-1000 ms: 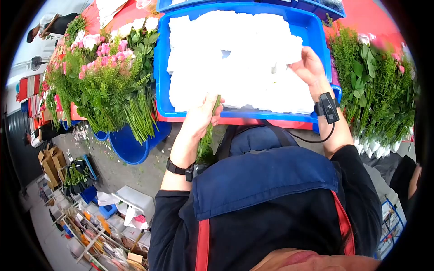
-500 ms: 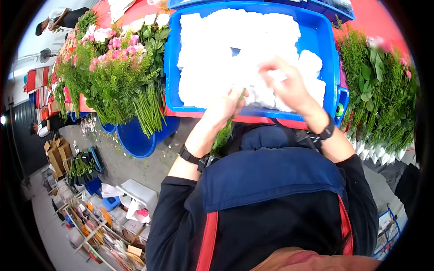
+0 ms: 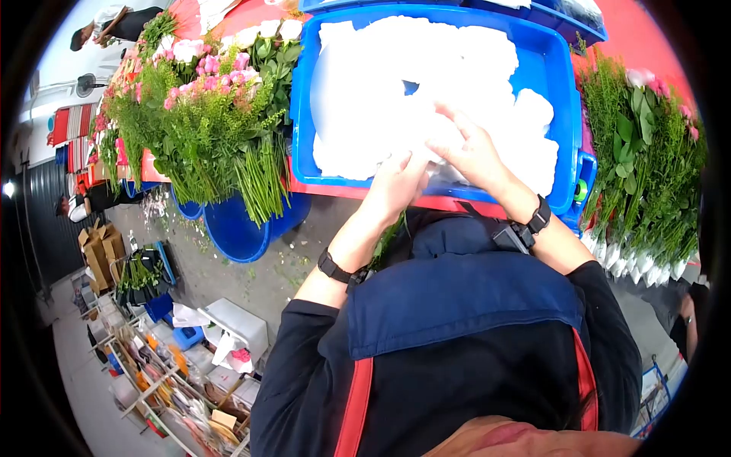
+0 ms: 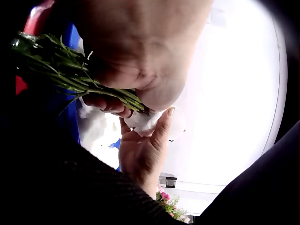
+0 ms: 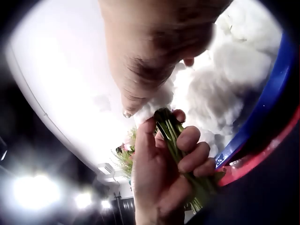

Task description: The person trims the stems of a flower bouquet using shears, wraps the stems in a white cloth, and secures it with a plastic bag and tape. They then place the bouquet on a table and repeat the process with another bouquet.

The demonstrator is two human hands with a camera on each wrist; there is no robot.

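My left hand (image 3: 400, 183) grips a bundle of green stems (image 5: 171, 131), fingers curled round it just below the cut ends. Leafy lengths of the bundle (image 4: 70, 77) trail back past the wrist in the left wrist view. My right hand (image 3: 472, 152) pinches a wad of white cotton (image 4: 143, 123) between thumb and fingers, right at the stem ends. Both hands are over the near side of a blue tray (image 3: 299, 114) filled with more white cotton (image 3: 472, 68), which is overexposed in the head view.
Bunches of pink and white roses with greenery (image 3: 205, 99) lie on the red table at the left, above a blue tub (image 3: 236, 232). More flower bunches (image 3: 647, 160), their ends wrapped white, lie at the right. Another blue tray (image 3: 563, 19) stands behind.
My right hand has moved from the tray's right side leftward to the stem ends, bringing a white cotton wad. My left hand keeps its grip on the stems. The head view has shifted slightly.
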